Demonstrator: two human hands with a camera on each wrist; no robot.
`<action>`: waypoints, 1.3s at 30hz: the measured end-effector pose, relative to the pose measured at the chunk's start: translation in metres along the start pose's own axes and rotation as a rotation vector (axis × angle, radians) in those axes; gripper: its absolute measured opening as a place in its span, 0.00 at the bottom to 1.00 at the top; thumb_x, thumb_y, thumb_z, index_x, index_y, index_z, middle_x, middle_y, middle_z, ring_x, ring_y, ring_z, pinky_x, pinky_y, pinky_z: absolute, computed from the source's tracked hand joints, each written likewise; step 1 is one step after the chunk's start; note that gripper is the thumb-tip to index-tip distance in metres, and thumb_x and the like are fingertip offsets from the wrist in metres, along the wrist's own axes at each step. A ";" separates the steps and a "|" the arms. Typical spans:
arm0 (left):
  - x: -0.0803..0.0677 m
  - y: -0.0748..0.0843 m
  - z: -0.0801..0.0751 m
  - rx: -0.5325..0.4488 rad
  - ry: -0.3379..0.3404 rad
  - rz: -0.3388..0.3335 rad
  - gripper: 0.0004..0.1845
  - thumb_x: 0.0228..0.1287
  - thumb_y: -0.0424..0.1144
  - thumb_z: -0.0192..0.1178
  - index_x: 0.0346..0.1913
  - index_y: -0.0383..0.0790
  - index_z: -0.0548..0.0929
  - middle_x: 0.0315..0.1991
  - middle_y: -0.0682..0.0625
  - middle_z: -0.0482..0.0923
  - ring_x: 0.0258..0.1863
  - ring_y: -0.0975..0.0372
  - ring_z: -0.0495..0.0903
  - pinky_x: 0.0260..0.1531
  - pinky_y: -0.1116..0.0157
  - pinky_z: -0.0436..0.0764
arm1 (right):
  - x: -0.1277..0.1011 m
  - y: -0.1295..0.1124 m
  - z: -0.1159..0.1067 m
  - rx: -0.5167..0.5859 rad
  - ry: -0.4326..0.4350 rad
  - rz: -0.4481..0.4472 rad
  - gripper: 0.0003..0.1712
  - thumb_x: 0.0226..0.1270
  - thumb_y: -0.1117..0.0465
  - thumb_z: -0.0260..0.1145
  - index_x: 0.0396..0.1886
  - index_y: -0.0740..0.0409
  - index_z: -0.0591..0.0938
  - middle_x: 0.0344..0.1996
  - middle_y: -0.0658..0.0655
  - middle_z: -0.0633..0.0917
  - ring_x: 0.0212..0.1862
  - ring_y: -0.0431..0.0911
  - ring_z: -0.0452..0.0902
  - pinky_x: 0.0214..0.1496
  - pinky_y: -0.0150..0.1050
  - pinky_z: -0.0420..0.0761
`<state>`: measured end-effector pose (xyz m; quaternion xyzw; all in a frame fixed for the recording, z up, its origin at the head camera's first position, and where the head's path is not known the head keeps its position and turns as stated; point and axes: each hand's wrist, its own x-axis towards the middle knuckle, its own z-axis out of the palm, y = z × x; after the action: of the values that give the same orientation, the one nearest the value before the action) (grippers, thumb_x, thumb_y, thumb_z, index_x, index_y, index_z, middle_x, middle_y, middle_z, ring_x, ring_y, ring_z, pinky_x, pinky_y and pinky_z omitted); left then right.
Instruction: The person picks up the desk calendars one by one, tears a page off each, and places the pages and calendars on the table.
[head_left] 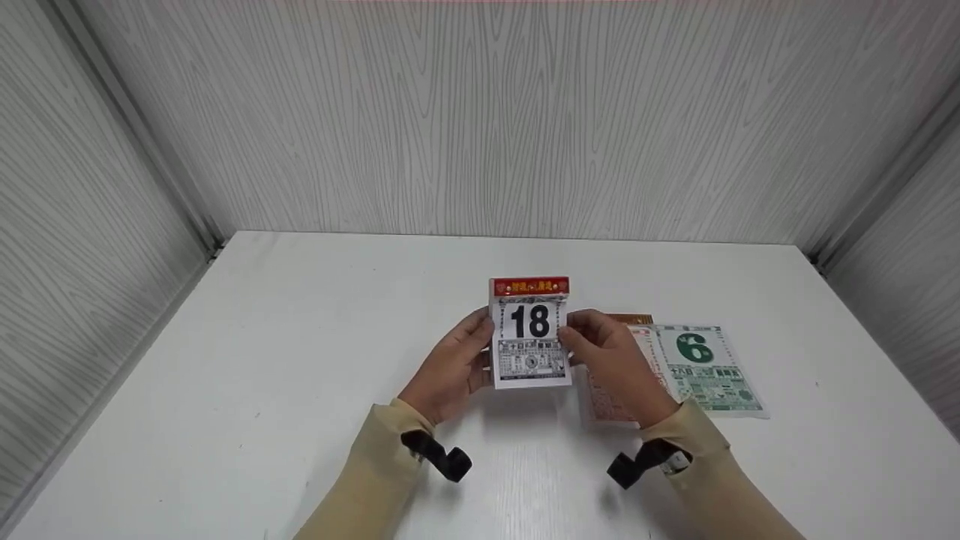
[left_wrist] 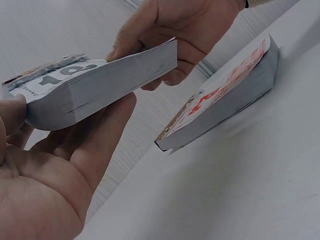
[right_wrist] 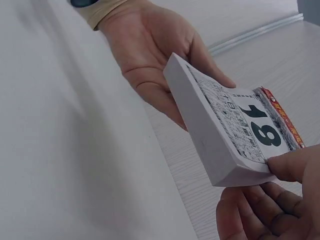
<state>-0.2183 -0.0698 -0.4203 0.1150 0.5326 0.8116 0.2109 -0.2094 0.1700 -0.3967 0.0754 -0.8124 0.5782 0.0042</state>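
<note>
A thick tear-off calendar (head_left: 531, 352) with a red header strip and a large black 18 is held up above the white table. My left hand (head_left: 452, 367) grips its left edge, thumb along the side and fingers behind. My right hand (head_left: 619, 367) pinches the right edge, its thumb on the front page. In the right wrist view the thumb presses the page's edge on the calendar (right_wrist: 200, 135), with curled fingers beneath the block. From the left wrist, the page block of the calendar (left_wrist: 115, 87) shows side-on, slightly bowed.
On the table (head_left: 300, 375) to the right lies a second thick calendar (left_wrist: 225, 102) with red print and a brown header, partly behind the right hand. Beside it is a page with a green 6 (head_left: 709, 375). Wood-grain panels (head_left: 450, 112) stand behind and at both sides.
</note>
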 end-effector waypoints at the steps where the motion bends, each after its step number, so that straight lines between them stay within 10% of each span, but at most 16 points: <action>1: 0.000 0.000 0.000 0.013 0.010 0.002 0.25 0.85 0.49 0.44 0.78 0.49 0.65 0.58 0.41 0.80 0.52 0.53 0.84 0.46 0.60 0.86 | -0.001 -0.002 0.002 -0.036 0.041 -0.056 0.21 0.77 0.59 0.65 0.64 0.63 0.77 0.53 0.60 0.84 0.52 0.49 0.81 0.57 0.44 0.82; 6: 0.001 -0.001 0.001 0.058 0.040 0.013 0.26 0.85 0.50 0.44 0.78 0.50 0.64 0.59 0.41 0.79 0.52 0.53 0.83 0.45 0.60 0.86 | -0.014 -0.016 0.012 -0.360 0.210 -0.425 0.21 0.72 0.64 0.69 0.62 0.62 0.78 0.55 0.56 0.81 0.55 0.46 0.77 0.59 0.44 0.79; 10: 0.000 -0.001 0.001 0.067 0.042 0.019 0.26 0.84 0.51 0.44 0.79 0.51 0.64 0.60 0.43 0.80 0.52 0.55 0.83 0.44 0.62 0.85 | -0.024 -0.024 0.024 -0.632 0.113 -0.638 0.19 0.68 0.60 0.72 0.57 0.57 0.83 0.54 0.53 0.81 0.55 0.44 0.76 0.58 0.39 0.82; 19: -0.001 -0.001 0.001 0.042 0.035 0.016 0.28 0.83 0.54 0.45 0.79 0.53 0.64 0.66 0.46 0.77 0.55 0.57 0.81 0.45 0.64 0.83 | -0.028 -0.028 0.039 -0.925 -0.006 -0.770 0.25 0.60 0.50 0.79 0.55 0.53 0.84 0.53 0.52 0.82 0.54 0.47 0.76 0.60 0.43 0.80; 31: 0.000 -0.002 0.001 0.024 0.045 0.010 0.28 0.84 0.54 0.43 0.80 0.52 0.62 0.66 0.45 0.78 0.58 0.55 0.83 0.50 0.62 0.85 | -0.028 -0.031 0.042 -0.831 -0.032 -0.722 0.08 0.66 0.63 0.75 0.44 0.54 0.89 0.47 0.49 0.86 0.50 0.43 0.79 0.55 0.36 0.83; 39: -0.001 -0.002 0.000 -0.040 0.030 0.014 0.28 0.84 0.53 0.43 0.79 0.49 0.62 0.65 0.44 0.79 0.57 0.56 0.84 0.53 0.59 0.84 | -0.024 -0.040 0.036 -0.365 -0.045 -0.456 0.06 0.67 0.62 0.75 0.42 0.52 0.87 0.41 0.47 0.85 0.42 0.41 0.79 0.45 0.35 0.84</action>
<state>-0.2168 -0.0692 -0.4222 0.1024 0.5184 0.8252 0.1994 -0.1781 0.1261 -0.3737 0.2668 -0.8650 0.4048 0.1293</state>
